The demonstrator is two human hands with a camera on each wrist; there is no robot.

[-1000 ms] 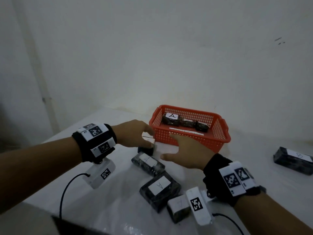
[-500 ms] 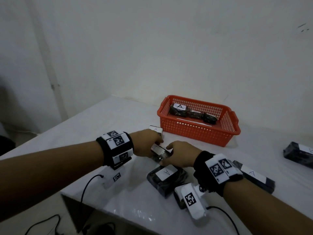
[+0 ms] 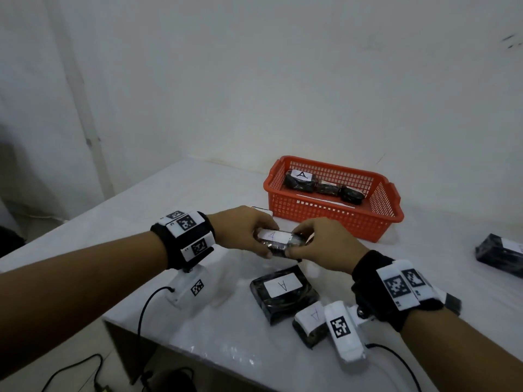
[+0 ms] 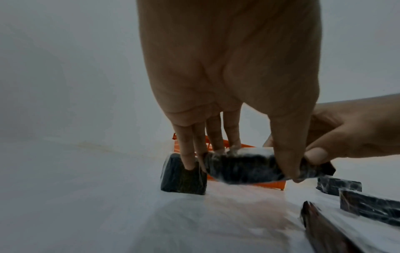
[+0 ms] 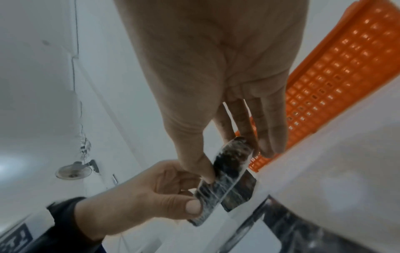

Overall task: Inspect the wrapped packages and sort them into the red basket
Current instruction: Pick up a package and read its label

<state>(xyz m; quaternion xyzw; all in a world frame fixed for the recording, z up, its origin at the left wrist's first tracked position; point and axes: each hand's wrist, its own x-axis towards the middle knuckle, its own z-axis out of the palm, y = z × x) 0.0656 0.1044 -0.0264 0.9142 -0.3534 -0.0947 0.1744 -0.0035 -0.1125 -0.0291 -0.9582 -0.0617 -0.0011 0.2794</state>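
Both bare forearms end in black wristbands (image 3: 184,239) carrying white tags printed with black square codes, and under each wrist, lower centre of the frame, hangs a white camera block (image 3: 343,332) with its own code and a black cable (image 3: 144,309).

Three packages (image 3: 322,186) in one red basket (image 3: 334,219), five outside.
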